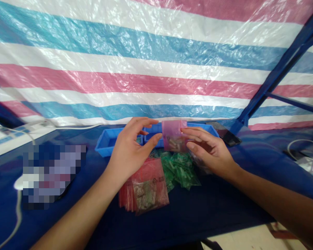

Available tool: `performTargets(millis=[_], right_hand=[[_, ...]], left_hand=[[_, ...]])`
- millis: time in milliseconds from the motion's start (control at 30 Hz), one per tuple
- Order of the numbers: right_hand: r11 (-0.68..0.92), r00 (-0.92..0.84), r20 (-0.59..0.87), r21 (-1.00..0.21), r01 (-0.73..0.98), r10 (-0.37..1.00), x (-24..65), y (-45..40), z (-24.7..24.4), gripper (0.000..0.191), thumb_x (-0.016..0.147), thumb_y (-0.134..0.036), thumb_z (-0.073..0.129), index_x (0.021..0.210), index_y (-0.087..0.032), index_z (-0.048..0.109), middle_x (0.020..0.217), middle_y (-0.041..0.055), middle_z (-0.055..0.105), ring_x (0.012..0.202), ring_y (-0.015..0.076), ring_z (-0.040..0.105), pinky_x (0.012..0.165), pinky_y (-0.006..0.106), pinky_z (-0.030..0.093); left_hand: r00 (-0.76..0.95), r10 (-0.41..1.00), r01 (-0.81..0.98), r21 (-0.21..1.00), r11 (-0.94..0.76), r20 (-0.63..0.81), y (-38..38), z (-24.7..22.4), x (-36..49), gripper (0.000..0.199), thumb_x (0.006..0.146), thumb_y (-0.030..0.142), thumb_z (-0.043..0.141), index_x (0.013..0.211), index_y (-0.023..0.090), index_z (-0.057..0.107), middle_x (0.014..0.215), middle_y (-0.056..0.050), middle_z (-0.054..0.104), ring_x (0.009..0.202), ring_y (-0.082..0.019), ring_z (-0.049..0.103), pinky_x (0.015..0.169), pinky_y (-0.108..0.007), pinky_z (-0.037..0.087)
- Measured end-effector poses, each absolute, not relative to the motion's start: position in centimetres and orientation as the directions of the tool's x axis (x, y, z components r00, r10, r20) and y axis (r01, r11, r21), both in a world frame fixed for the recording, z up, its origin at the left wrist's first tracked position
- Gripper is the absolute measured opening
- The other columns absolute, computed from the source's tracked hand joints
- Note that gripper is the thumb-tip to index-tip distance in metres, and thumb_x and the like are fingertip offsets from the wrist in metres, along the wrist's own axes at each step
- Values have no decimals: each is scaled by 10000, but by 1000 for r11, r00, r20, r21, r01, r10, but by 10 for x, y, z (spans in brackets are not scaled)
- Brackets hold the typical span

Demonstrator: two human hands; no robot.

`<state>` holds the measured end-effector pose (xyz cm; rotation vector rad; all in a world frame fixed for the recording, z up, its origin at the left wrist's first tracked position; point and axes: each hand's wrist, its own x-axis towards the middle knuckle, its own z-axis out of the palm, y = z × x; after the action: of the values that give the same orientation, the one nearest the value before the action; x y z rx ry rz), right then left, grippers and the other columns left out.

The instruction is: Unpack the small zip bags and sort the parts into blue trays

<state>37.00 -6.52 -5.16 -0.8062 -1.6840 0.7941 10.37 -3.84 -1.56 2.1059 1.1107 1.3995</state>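
Note:
My right hand (211, 147) has the right edge of a small pink plastic bag (174, 135) at its fingertips. Small pale pieces show through the lower half of that bag. Across from it, my left hand (130, 147) is empty, thumb and fingers apart, just left of the bag. Below my left hand lies a fanned stack of red plastic bags (151, 191) with small pieces inside. A heap of green plastic bags (181, 170) sits under the pink bag. Behind the hands stand a blue tray (104, 146) and another blue tray (203, 127), both partly hidden.
A blurred-out phone-like object (52, 177) with a white cable (18, 208) lies at left. Dark flat devices (225, 133) rest at back right, near a white cable loop (306, 151). A striped plastic sheet (146, 80) hangs behind, beside a blue metal post (276, 73).

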Motion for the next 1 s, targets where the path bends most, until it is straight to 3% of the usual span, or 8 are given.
performTargets(millis=[100, 267, 367, 467, 633, 767, 867, 1000], right_hand=[[582, -234, 545, -801, 142, 805, 371, -67, -50, 444, 1046, -398, 726, 1484, -333, 700, 1558, 97, 611, 1417, 305, 647, 1134, 433, 613], [745, -546, 572, -649, 155, 612, 376, -71, -41, 659, 986, -423, 795, 1605, -323, 593, 1628, 110, 586, 1548, 355, 523, 1311, 554, 429], [780, -626, 575, -620, 87, 527, 377, -70, -37, 668, 980, -439, 796, 1603, -308, 593, 1647, 112, 578, 1564, 360, 502, 1329, 565, 392], [770, -565, 603, -631, 94, 563, 377, -69, -39, 557, 1001, -398, 773, 1537, -304, 655, 1594, 121, 613, 1505, 351, 558, 1292, 559, 437], [760, -340, 682, -610, 224, 647, 379, -67, -44, 337, 1018, -338, 754, 1354, -319, 773, 1528, 119, 619, 1465, 340, 574, 1263, 557, 464], [750, -397, 643, -619, 235, 655, 379, -65, -43, 347, 1028, -327, 750, 1374, -323, 776, 1530, 107, 654, 1437, 319, 623, 1226, 511, 515], [750, -438, 626, -627, 209, 645, 379, -62, -42, 312, 1035, -312, 744, 1342, -317, 797, 1325, 91, 789, 1252, 278, 746, 1116, 454, 603], [678, -146, 672, -664, 314, 726, 386, -48, -43, 280, 1037, -421, 731, 1265, -286, 821, 1297, 103, 783, 1098, 266, 795, 999, 433, 668]], left_hand=[[277, 740, 471, 585, -660, 612, -45, -11, 106, 291, 996, 432, 788, 1225, 254, 802, 1227, -66, 782, 1069, -225, 739, 981, -367, 592], [487, 699, 415, 565, -713, 524, -54, -10, 113, 450, 932, 500, 850, 1291, 236, 789, 1308, -73, 785, 1154, -265, 748, 1036, -381, 578], [514, 694, 417, 560, -716, 505, -52, -12, 112, 283, 1036, 386, 734, 1268, 235, 796, 1260, -62, 800, 1133, -246, 754, 1019, -366, 574], [461, 725, 413, 599, -686, 512, -47, -14, 108, 244, 1085, 301, 630, 1225, 245, 822, 1194, -54, 811, 1096, -235, 760, 1027, -372, 578], [317, 844, 341, 779, -526, 431, -44, -16, 107, 403, 1026, 431, 727, 1382, 245, 748, 1107, -64, 834, 960, -259, 793, 908, -403, 646], [360, 859, 208, 866, -454, 364, -47, -18, 110, 556, 990, 441, 781, 1501, 267, 648, 1065, -50, 832, 888, -247, 808, 814, -379, 680], [404, 842, 215, 858, -467, 357, -48, -19, 112, 574, 1003, 442, 770, 1536, 299, 613, 1197, -68, 819, 1006, -262, 814, 871, -392, 687], [317, 827, 277, 789, -549, 464, -44, -21, 110, 585, 1002, 431, 774, 1539, 282, 597, 1373, -97, 759, 1206, -273, 764, 1023, -416, 643]])
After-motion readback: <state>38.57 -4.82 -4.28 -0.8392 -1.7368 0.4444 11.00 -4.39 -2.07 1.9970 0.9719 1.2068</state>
